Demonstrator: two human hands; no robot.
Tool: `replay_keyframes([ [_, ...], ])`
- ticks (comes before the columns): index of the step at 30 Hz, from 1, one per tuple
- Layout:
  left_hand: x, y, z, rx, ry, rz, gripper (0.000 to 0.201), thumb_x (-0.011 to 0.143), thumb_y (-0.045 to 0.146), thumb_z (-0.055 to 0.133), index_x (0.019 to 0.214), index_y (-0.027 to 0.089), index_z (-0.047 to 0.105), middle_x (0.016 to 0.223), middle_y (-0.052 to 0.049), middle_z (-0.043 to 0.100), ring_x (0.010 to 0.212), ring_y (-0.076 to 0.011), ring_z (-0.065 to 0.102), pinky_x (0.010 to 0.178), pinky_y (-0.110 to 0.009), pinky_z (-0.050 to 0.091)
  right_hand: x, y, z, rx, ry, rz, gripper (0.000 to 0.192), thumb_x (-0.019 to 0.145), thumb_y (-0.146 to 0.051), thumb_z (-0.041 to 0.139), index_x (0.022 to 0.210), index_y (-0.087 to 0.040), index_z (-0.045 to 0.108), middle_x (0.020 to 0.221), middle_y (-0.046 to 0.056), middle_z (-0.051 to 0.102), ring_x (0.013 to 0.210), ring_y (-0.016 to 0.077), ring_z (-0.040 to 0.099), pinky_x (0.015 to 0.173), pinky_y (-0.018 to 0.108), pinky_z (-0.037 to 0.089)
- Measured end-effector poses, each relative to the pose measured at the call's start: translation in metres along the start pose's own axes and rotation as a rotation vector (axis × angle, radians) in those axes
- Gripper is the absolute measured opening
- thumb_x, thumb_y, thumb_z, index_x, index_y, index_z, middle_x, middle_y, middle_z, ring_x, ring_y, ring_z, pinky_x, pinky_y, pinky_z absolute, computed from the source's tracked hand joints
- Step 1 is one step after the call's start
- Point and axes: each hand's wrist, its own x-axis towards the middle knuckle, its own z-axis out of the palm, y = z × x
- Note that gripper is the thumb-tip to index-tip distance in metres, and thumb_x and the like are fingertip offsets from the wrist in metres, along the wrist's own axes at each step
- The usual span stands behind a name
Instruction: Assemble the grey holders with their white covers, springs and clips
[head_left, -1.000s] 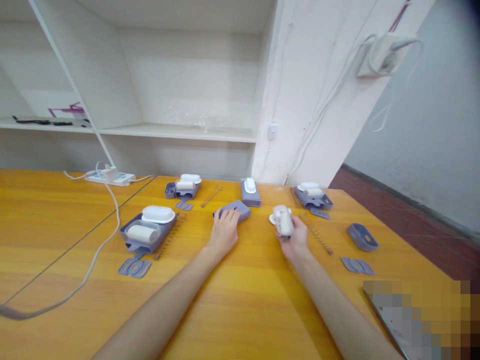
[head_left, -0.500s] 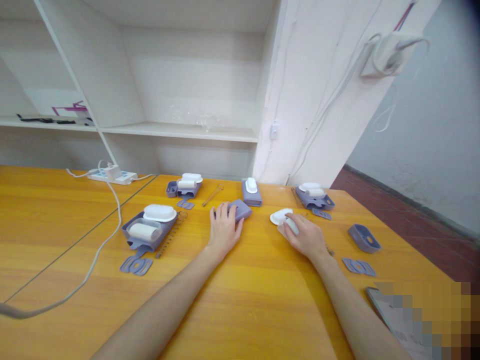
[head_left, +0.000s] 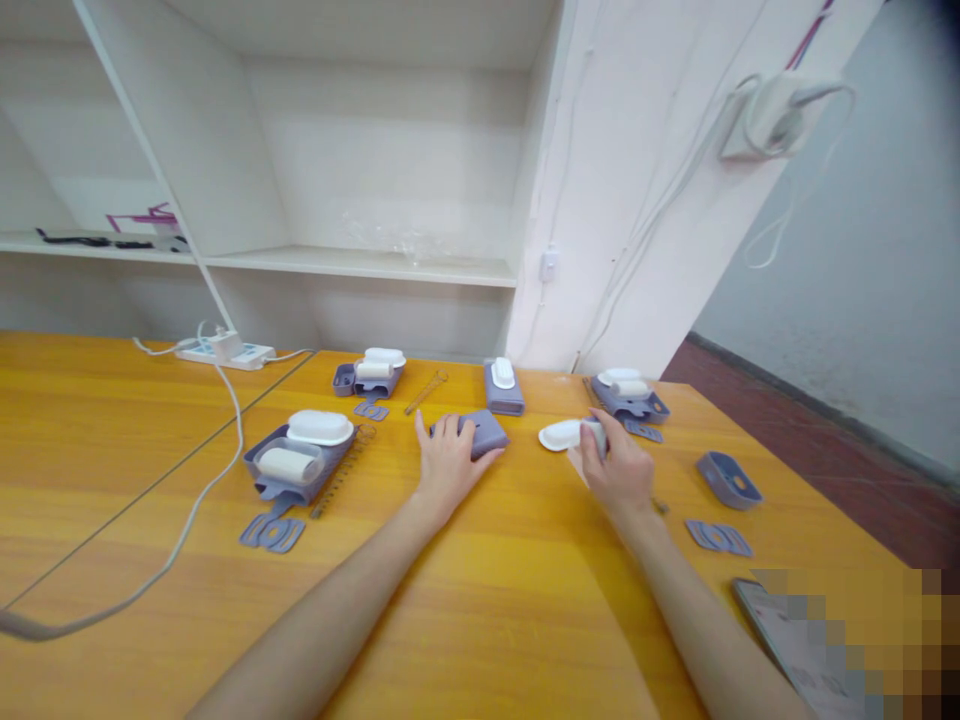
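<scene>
While your forearms stretched up from the bottom of the frame, your left hand [head_left: 448, 462] lay at centre, fingers spread over a grey case [head_left: 484, 432] on the table [head_left: 480, 590]. Your right hand [head_left: 621, 470], just right of centre, curled around a small white roller [head_left: 596, 436], beside a white lid [head_left: 561, 435].

1. The left hand [head_left: 448, 462] lies near the middle of the frame, with its fingers on a lavender rectangular plastic case [head_left: 484, 432].
2. Right of centre, the right hand [head_left: 621, 468] grips a small white plastic roller [head_left: 597, 436], just beside a white oval plastic lid [head_left: 561, 435].
3. All of this is on the orange wooden table [head_left: 480, 600].
</scene>
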Motion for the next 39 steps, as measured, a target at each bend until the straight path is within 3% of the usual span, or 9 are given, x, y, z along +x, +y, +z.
replay_keyframes([
  [4,0.0,0.001,0.002,-0.016,0.013,0.001,0.054,0.072,0.065,0.053,0.096,0.017,0.056,0.106,-0.014,0.06,0.106,-0.0312,0.052,0.107,-0.059,0.009,-0.003,-0.031,0.009,0.217,-0.057,0.202,0.041,0.089,-0.043,0.04,0.116,-0.017,0.057,0.099,0.01,0.066,0.078,0.0207,0.061,0.068,0.029,0.043],
  [8,0.001,-0.001,0.006,-0.007,0.002,-0.019,0.062,0.069,0.067,0.055,0.101,0.014,0.053,0.107,-0.016,0.06,0.106,-0.0321,0.052,0.105,-0.057,0.016,-0.009,-0.055,0.024,0.435,-0.216,0.324,0.041,0.085,-0.045,0.043,0.113,-0.019,0.059,0.093,0.008,0.067,0.076,0.0202,0.06,0.065,0.029,0.044],
  [12,0.003,-0.003,0.008,-0.013,-0.041,-0.017,0.061,0.069,0.067,0.055,0.1,0.014,0.053,0.098,-0.014,0.061,0.095,-0.0299,0.056,0.099,-0.053,0.026,-0.013,-0.065,0.041,0.648,-0.278,0.493,0.038,0.074,-0.041,0.054,0.105,-0.02,0.064,0.083,0.005,0.068,0.065,0.0191,0.059,0.058,0.029,0.045],
  [15,0.004,-0.005,0.009,-0.062,-0.036,0.003,0.061,0.069,0.066,0.057,0.103,0.016,0.051,0.1,-0.012,0.061,0.098,-0.0292,0.055,0.099,-0.052,0.026,-0.014,-0.067,0.05,0.736,-0.259,0.566,0.041,0.07,-0.035,0.055,0.107,-0.02,0.064,0.08,0.004,0.068,0.059,0.0178,0.056,0.053,0.028,0.045],
  [20,0.004,-0.005,0.007,-0.139,-0.022,0.018,0.061,0.068,0.062,0.062,0.108,0.017,0.049,0.106,-0.011,0.06,0.101,-0.0282,0.054,0.103,-0.053,0.02,-0.016,-0.065,0.052,0.786,-0.166,0.62,0.054,0.072,-0.038,0.055,0.121,-0.015,0.055,0.082,0.006,0.066,0.058,0.016,0.055,0.049,0.026,0.045],
  [26,0.002,-0.003,0.0,-0.21,-0.033,0.105,0.058,0.067,0.058,0.065,0.107,0.019,0.048,0.111,-0.011,0.06,0.109,-0.0282,0.052,0.107,-0.057,0.011,-0.018,-0.061,0.052,0.865,-0.158,0.683,0.065,0.075,-0.045,0.057,0.133,-0.021,0.041,0.082,0.003,0.062,0.052,0.0128,0.051,0.035,0.02,0.037],
  [34,0.001,-0.002,-0.001,-0.252,-0.03,0.204,0.053,0.071,0.054,0.063,0.108,0.019,0.048,0.123,-0.014,0.055,0.121,-0.0293,0.046,0.108,-0.059,0.003,-0.018,-0.059,0.054,0.906,-0.253,0.626,0.059,0.073,-0.045,0.058,0.124,-0.017,0.053,0.085,0.005,0.066,0.056,0.0148,0.054,0.046,0.024,0.042],
  [39,0.0,-0.003,-0.001,-0.267,-0.039,0.225,0.053,0.072,0.054,0.062,0.11,0.019,0.046,0.126,-0.013,0.054,0.124,-0.0282,0.043,0.109,-0.057,0.003,-0.017,-0.059,0.05,0.907,-0.307,0.637,0.058,0.074,-0.046,0.056,0.124,-0.016,0.054,0.08,0.003,0.067,0.052,0.0143,0.052,0.043,0.024,0.04],
])
